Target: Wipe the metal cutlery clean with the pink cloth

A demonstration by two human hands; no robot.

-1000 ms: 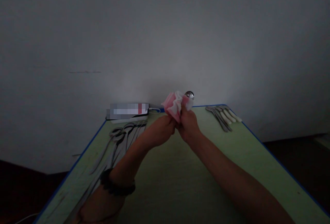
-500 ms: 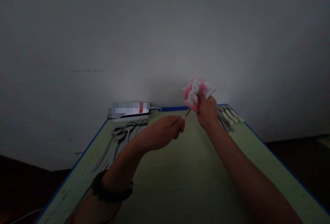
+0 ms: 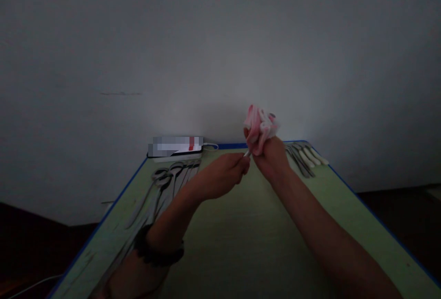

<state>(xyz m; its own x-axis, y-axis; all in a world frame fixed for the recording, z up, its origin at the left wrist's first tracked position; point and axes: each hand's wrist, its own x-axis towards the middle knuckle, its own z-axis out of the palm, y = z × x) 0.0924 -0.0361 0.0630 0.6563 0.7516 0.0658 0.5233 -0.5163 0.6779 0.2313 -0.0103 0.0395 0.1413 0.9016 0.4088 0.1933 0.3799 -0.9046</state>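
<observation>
My left hand (image 3: 225, 175) is closed on the end of a thin metal piece of cutlery (image 3: 247, 153). Its far part disappears into a crumpled pink and white cloth (image 3: 257, 129), so its kind is hidden. Clutching that cloth around the cutlery is my right hand (image 3: 274, 154), with most of its fingers covered by the folds. A small grey spot shows at the cloth's upper right, too unclear to name. Both hands are held above the far half of the table, close together.
Several metal spoons (image 3: 176, 166) lie along the left of the green table (image 3: 234, 239). A phone-like device (image 3: 186, 153) with a white cable leans by the wall at the back left. Cutlery with pale handles (image 3: 312, 156) and dark metal pieces (image 3: 299, 163) lies at the back right.
My right hand has turned and shifted slightly left, wrapping the cloth further round the cutlery. Less bare metal shows between the hands. My left hand keeps its hold.
</observation>
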